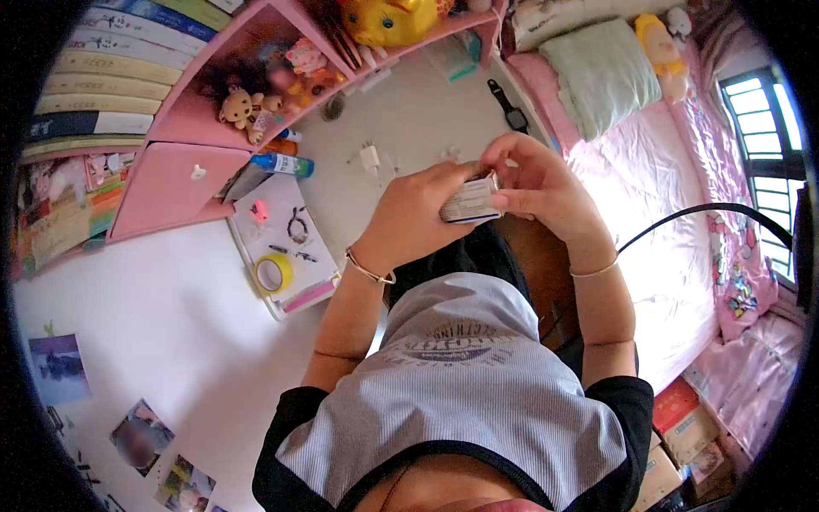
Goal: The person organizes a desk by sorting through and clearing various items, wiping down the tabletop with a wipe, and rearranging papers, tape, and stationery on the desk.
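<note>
A small white box [467, 205] with lines of printed text and a dark blue edge is held above the desk, in front of my body. My left hand [420, 203] is wrapped round it from the left. My right hand [546, 189] has its thumb on the box's right end, with its fingers curled close above that end. What lies between those right fingertips is too small to make out. Beyond the hands, a white charger plug [369, 161] lies on the desk [341, 141].
A black smartwatch [509, 109] lies at the desk's right edge. On the left, a pulled-out drawer [277, 205] holds yellow tape [273, 273], a pen and a bracelet. Pink shelves [205, 115] with toys stand behind. The bed [653, 247] is at right.
</note>
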`<act>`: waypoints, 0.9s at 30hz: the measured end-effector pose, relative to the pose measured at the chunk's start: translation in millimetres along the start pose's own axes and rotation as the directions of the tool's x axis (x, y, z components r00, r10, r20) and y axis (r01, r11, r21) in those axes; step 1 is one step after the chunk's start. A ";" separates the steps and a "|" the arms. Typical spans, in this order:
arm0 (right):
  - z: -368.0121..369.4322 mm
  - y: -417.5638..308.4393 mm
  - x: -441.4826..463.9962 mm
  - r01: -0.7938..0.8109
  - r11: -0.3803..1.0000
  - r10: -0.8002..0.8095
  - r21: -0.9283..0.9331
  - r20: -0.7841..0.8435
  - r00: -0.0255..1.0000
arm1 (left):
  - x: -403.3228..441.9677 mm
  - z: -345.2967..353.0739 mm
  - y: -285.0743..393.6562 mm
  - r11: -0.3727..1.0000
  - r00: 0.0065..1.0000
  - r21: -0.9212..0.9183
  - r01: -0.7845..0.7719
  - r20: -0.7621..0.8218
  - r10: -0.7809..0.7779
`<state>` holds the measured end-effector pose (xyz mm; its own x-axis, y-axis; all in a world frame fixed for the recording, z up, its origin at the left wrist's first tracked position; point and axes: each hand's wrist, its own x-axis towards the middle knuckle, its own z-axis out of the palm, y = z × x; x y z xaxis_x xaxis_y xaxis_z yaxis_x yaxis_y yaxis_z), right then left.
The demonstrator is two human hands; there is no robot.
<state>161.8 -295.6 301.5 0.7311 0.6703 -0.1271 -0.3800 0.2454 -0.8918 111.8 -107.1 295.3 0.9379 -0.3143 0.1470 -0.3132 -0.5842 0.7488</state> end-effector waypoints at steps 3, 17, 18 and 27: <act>-19.7 31.6 2.9 -0.141 0.969 0.143 0.202 0.003 0.990 | 1.6 10.0 -8.4 0.999 0.994 0.023 0.037 0.103 -0.039; -96.3 179.4 86.3 -0.376 0.912 0.350 -0.165 -0.166 0.922 | 16.2 71.5 -148.4 0.958 0.917 0.087 0.273 0.279 -0.286; -96.4 189.4 102.8 -0.324 0.883 0.242 -0.339 -0.262 0.934 | 18.2 75.8 -166.0 0.969 0.945 0.136 0.208 0.229 -0.235; -185.0 231.5 268.4 -0.195 -0.041 -0.682 -0.980 -0.115 0.722 | 120.3 50.7 -225.2 0.850 0.883 0.526 0.019 0.390 -0.261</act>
<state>374.9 -188.5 -19.4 0.8523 0.2359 0.4668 0.4282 -0.8272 -0.3638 287.5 -51.3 111.7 0.8517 -0.4169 -0.3174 -0.3273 -0.8963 0.2992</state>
